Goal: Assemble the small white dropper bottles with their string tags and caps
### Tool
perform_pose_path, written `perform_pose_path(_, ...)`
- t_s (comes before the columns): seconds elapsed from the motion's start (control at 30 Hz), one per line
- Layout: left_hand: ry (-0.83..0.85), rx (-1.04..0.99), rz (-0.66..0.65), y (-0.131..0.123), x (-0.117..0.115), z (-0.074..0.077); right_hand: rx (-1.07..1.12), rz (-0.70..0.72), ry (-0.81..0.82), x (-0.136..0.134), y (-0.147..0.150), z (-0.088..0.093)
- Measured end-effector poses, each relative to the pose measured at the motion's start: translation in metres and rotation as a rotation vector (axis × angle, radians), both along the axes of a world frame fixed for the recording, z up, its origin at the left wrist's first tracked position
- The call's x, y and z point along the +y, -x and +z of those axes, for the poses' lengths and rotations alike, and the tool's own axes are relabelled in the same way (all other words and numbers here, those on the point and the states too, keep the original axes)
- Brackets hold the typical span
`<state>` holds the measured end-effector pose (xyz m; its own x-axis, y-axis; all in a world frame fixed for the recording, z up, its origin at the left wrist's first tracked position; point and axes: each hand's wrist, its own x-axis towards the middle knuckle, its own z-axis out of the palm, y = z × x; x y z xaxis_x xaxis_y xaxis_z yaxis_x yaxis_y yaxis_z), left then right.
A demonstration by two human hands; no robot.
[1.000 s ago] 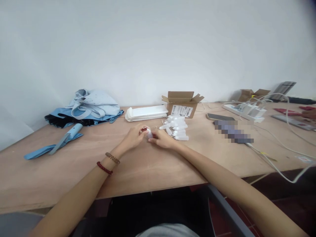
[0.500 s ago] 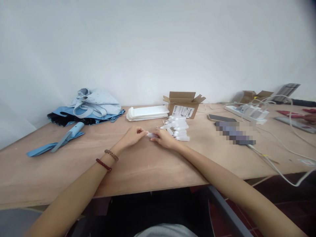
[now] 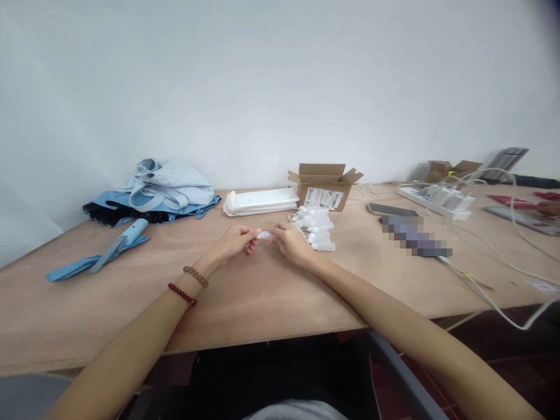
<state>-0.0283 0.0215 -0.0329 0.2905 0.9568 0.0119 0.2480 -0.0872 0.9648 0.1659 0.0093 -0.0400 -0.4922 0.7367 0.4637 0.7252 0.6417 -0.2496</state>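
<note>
I see the left hand (image 3: 236,240) and right hand (image 3: 290,240) pinching a small white bottle (image 3: 265,235) over the table (image 3: 262,297); wood stretches broadly to the near edge; similar bottles (image 3: 321,227) crowd close beside the right hand.

A pale blue bag (image 3: 175,182) lies on a blue umbrella (image 3: 109,200).
</note>
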Motion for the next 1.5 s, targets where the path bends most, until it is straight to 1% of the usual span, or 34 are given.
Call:
perform_pose_path(0.2, -0.017, -0.016, 0.007, 0.0, -0.001, 0.001, 0.022, -0.01, -0.05, -0.001, 0.001, 0.001)
perform_pose_path(0.37, -0.048, -0.08, 0.023, -0.002, -0.005, 0.007, 0.118, 0.023, 0.055, -0.003, 0.0, 0.004)
perform_pose_path(0.47, -0.081, -0.102, 0.041, -0.003, -0.007, 0.01, 0.15, 0.043, 0.088, -0.005, 0.0, 0.006)
perform_pose_path(0.6, -0.096, -0.085, 0.073, -0.003, -0.008, 0.012, 0.173, 0.049, 0.104, -0.007, 0.001, 0.008)
perform_pose_path(0.73, -0.129, -0.082, 0.092, -0.003, -0.008, 0.013, 0.226, 0.051, 0.159, -0.006, 0.001, 0.008)
perform_pose_path(0.97, -0.098, -0.091, 0.069, -0.004, -0.008, 0.017, 0.299, 0.055, 0.204, -0.005, 0.003, 0.008)
perform_pose_path(1.07, -0.069, -0.098, 0.056, -0.003, -0.007, 0.015, 0.301, 0.036, 0.223, -0.007, 0.005, 0.009)
perform_pose_path(1.2, -0.062, -0.046, 0.035, -0.003, -0.005, 0.01, 0.31, 0.019, 0.248, -0.01, 0.007, 0.012)
perform_pose_path(1.3, -0.072, -0.026, 0.034, -0.004, -0.005, 0.008, 0.364, 0.022, 0.266, -0.01, 0.008, 0.013)
perform_pose_path(1.5, -0.117, -0.101, 0.012, -0.006, -0.007, 0.006, 0.505, 0.026, 0.345, -0.005, 0.007, 0.01)
